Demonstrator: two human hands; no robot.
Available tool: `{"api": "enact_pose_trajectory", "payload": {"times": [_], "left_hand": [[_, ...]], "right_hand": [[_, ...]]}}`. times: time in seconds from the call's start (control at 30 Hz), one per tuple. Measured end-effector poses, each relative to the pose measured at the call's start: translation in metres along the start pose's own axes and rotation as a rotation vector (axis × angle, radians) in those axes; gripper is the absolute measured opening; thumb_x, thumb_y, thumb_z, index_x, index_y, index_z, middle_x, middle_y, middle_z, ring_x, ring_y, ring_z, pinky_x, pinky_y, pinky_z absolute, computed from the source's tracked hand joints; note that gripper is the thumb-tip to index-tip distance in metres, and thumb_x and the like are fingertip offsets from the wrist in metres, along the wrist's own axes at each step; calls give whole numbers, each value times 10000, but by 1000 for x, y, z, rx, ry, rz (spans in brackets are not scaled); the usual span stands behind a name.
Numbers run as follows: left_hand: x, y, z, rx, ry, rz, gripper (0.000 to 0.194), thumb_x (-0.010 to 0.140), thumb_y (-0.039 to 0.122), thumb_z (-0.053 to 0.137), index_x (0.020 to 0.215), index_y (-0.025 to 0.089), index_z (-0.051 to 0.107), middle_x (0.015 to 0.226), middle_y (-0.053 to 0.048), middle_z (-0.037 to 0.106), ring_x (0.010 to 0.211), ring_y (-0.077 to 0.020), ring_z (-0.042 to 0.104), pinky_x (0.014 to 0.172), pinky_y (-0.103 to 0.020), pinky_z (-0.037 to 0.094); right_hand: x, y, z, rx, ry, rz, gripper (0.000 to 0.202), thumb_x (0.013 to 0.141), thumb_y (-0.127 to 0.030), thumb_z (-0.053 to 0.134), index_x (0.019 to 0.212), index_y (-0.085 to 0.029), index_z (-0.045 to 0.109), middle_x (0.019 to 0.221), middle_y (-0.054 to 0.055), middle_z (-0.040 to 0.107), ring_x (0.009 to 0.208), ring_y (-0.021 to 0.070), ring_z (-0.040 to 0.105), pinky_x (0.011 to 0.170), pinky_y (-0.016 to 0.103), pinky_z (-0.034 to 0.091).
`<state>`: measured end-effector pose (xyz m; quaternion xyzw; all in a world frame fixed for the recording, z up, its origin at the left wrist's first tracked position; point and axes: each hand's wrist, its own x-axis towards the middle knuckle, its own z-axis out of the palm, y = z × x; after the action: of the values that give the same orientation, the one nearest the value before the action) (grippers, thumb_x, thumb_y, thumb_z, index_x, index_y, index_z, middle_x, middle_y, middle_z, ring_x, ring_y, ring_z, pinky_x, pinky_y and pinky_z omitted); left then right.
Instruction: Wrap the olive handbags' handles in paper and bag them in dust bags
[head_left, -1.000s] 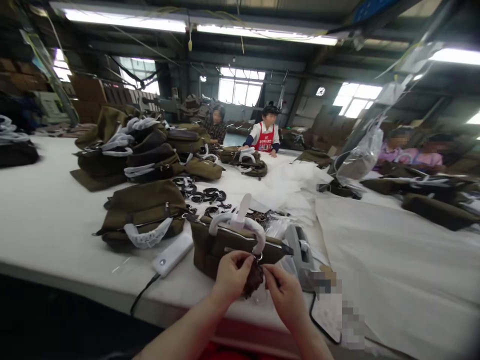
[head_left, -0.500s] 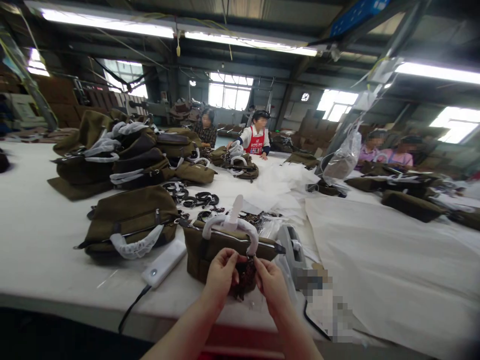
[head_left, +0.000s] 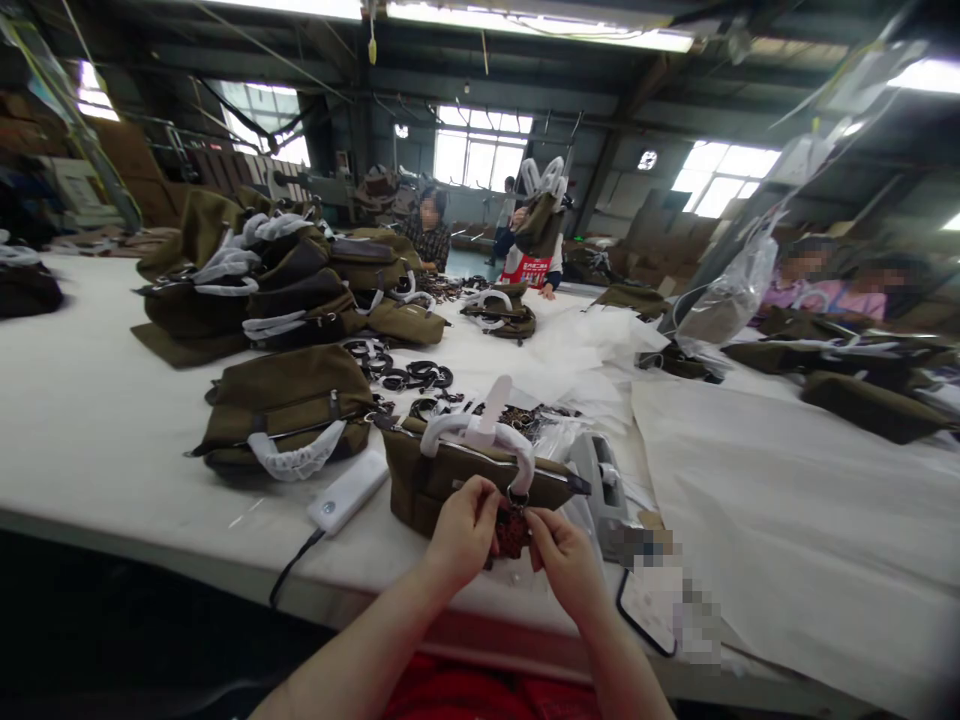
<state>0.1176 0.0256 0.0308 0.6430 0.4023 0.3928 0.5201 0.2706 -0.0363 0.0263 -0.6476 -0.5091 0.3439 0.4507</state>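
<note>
An olive-green handbag (head_left: 420,490) stands upright at the table's front edge, its handles (head_left: 517,445) wrapped in white covering. From a ring at the foot of the near handle hangs a dark red patterned bag charm (head_left: 512,530). My left hand (head_left: 469,525) pinches the charm's left side, fingers closed. On its right side, my right hand (head_left: 559,545) grips the charm's edge between thumb and fingers. Left of this bag lies a second olive handbag (head_left: 292,405), with a white power bank (head_left: 349,492) and its black cable in front.
A grey tape dispenser (head_left: 600,485) stands just right of the bag, with a phone (head_left: 645,610) nearby at the table edge. Coiled black straps (head_left: 416,375) lie behind. Bags (head_left: 285,270) are piled back left. Across the table, a co-worker in a red apron (head_left: 529,270) lifts a bag.
The view has shifted, so things sit further right and higher. My fingers have moved on the charm, whose red face now shows. The co-worker opposite has raised a bag off the table.
</note>
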Motion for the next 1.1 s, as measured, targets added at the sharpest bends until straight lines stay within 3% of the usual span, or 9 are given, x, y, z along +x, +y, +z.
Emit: {"api": "enact_pose_trajectory", "payload": {"times": [0.2,0.3,0.43,0.53,0.7,0.93,1.1], "left_hand": [[-8,12,-3,149,-168,4,168,932,313,424,817,222,505,488,55,521,399,-130,543,460,-211,400],[-10,13,-5,107,-206,-45,160,924,334,433,843,222,512,510,50,533,389,-130,537,425,-210,382],[-6,14,-11,44,-205,-72,156,788,307,632,867,199,551,567,50,548,423,-101,494,401,-186,308],[-1,16,-19,60,-212,-47,198,684,227,711,846,163,617,645,21,603,515,-90,486,459,-178,326],[6,15,-27,102,-236,-1,169,754,256,637,851,144,719,748,-49,697,622,-144,581,539,-210,416],[8,16,-25,236,-171,108,193,771,205,577,839,155,750,758,-43,720,674,-173,620,563,-221,429],[7,18,-21,295,-126,106,184,774,218,587,832,175,757,776,-47,738,674,-190,640,581,-239,447]], "right_hand": [[0,4,0,10,19,-18,462,851,-576,540,836,-145,706,501,-13,527,435,121,460,446,237,360],[0,7,0,29,40,-29,455,845,-576,563,813,-149,714,538,2,560,446,118,465,435,234,358],[-1,9,-5,-6,66,-57,439,864,-561,562,852,-158,737,489,-16,512,444,120,455,433,234,353],[-1,9,-11,-57,87,-82,408,870,-540,567,853,-173,744,481,-16,515,450,126,467,452,240,380],[-5,12,-12,-133,146,-134,379,875,-522,564,875,-193,752,519,-5,569,467,138,496,481,253,407],[-18,19,-7,-179,323,-214,336,872,-477,589,894,-191,765,585,19,634,495,141,525,535,255,446],[-17,24,-8,-200,307,-218,320,877,-462,588,904,-195,763,613,25,657,519,148,547,560,259,463]]}}
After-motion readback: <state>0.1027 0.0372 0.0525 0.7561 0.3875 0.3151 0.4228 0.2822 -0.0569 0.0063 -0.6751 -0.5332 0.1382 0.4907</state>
